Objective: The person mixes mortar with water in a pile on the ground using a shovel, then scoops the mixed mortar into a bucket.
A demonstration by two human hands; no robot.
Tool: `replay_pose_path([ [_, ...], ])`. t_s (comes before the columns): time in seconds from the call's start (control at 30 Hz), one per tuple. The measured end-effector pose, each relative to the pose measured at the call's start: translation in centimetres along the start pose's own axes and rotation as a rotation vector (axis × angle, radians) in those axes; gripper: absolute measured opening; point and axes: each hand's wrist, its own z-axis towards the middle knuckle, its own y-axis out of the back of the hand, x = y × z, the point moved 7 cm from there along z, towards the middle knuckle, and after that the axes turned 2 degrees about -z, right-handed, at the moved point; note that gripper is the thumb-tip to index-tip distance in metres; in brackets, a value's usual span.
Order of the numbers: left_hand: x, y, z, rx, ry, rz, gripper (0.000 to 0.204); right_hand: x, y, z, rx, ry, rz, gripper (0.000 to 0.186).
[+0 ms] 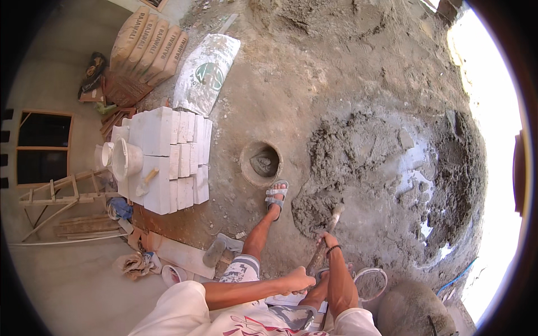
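My left hand [297,280] and my right hand [328,241] are both closed on a long, dirty tool handle [310,265], my right hand farther forward. The handle's far end reaches into a pile of wet grey mortar [358,151]; I cannot make out the head. Pale water pools on the mortar's right part. Left of the pile, a round bucket [246,171] holds some grey mix. My left foot, in a grey sandal [276,195], stands just below that bucket.
Stacked white blocks [165,134] at left carry pails [126,159] and a handled tool [148,182]. Behind lie brown sacks [140,45] and a white sack [204,73]. A wooden trestle [73,199] stands by the wall. A grey rounded object [414,308] and a hoop [381,280] are bottom right.
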Motion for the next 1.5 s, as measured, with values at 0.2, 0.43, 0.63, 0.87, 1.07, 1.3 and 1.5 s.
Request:
replay_pose_path([
  [0.2,-3.4,1.9,-6.6,0.057,0.014,0.275,0.026,-1.1,-0.4,-3.7,0.064,-0.079,0.548,0.007],
  [0.43,-8.1,7.2,-15.5,0.09,0.042,0.792,0.05,0.2,2.7,-0.6,-0.269,-0.099,0.532,0.01],
  [0.63,-7.0,13.5,-24.8,-0.011,-0.098,0.888,0.051,3.0,-11.4,-5.2,-0.098,-0.03,0.613,0.013],
  [0.87,0.3,17.2,-35.8,-0.199,0.016,0.813,0.048,5.3,-26.6,-12.0,0.318,0.143,0.645,0.011],
  [1.07,21.4,21.4,-33.1,-0.446,0.276,0.443,0.048,-3.2,-35.8,-15.2,0.671,0.1,0.625,0.015],
  [1.3,39.5,31.2,-10.3,-0.873,0.13,0.559,0.033,-11.6,-36.1,-0.9,0.48,-0.066,0.292,0.017],
  [1.5,40.7,34.8,-7.9,-1.063,0.054,0.634,0.028,-12.0,-38.3,0.4,0.598,-0.092,0.319,0.019],
])
